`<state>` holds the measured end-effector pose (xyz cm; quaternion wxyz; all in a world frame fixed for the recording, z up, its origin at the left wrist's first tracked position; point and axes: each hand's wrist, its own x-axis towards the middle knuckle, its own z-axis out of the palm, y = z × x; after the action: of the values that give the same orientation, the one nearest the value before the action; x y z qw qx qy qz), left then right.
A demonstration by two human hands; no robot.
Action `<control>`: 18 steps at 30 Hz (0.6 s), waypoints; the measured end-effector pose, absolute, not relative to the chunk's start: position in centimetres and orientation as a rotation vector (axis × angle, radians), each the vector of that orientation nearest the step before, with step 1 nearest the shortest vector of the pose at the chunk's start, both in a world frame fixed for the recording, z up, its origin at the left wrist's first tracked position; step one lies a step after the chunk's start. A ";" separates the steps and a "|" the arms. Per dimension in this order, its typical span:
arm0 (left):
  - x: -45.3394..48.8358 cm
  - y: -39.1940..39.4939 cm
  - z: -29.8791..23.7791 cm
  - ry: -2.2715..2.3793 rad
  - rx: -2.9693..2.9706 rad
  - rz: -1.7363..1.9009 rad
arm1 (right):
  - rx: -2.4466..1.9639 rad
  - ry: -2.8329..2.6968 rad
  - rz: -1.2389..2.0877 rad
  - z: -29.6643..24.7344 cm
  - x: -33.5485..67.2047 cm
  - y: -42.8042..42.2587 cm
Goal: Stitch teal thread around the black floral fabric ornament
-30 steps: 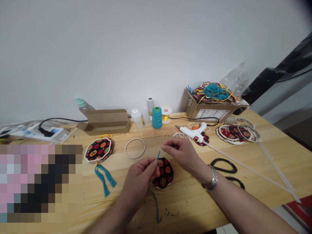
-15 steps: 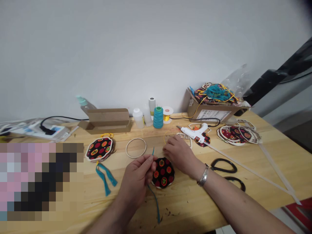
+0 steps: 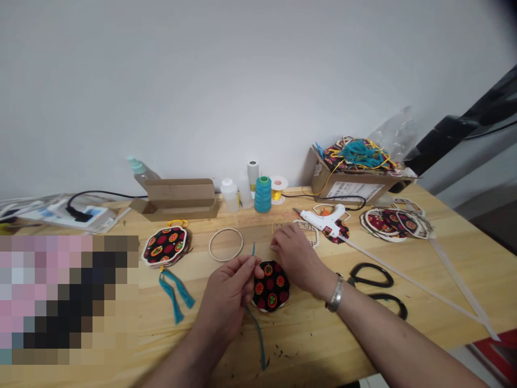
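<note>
My left hand (image 3: 228, 285) pinches a teal thread bundle (image 3: 260, 345) between thumb and fingers; a short end sticks up and the long tail hangs onto the table. Beside its fingertips lies a dark, flower-patterned fabric piece (image 3: 271, 291) with a pale scalloped edge. Over the far right edge of that piece, my right hand (image 3: 299, 258) is closed with its fingers curled, and what they hold is hidden. A thin yellow cord (image 3: 276, 221) shows just beyond those fingers. Near them lies a pale lattice frame (image 3: 312, 233).
A wooden ring (image 3: 209, 245) and a tasselled patterned ornament (image 3: 165, 247) lie to the left. Behind stand an open cardboard box (image 3: 181, 207), bottles and a teal thread cone (image 3: 263, 195). Rightward are a glue gun (image 3: 323, 220), black-handled scissors (image 3: 374, 275) and a filled carton (image 3: 351, 188).
My left hand keeps its pinch on the teal thread bundle, nearly still. My right hand has shifted very slightly, its fingers still curled.
</note>
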<state>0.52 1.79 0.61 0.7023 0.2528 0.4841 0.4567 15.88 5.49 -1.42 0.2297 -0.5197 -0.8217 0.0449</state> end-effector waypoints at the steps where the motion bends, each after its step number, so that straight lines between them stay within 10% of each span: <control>1: 0.5 1.8 0.6 1.073 0.564 1.012 | -1.438 -2.207 0.155 -1.2 15.8 5.4; 18: 0.2 2.0 0.0 0.927 0.503 0.991 | -1.132 -2.494 -0.057 1.1 13.9 1.1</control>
<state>0.21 2.05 -0.01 0.7494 0.2302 0.4239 0.4535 13.87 1.13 1.12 0.2000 -0.4048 -0.8920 -0.0204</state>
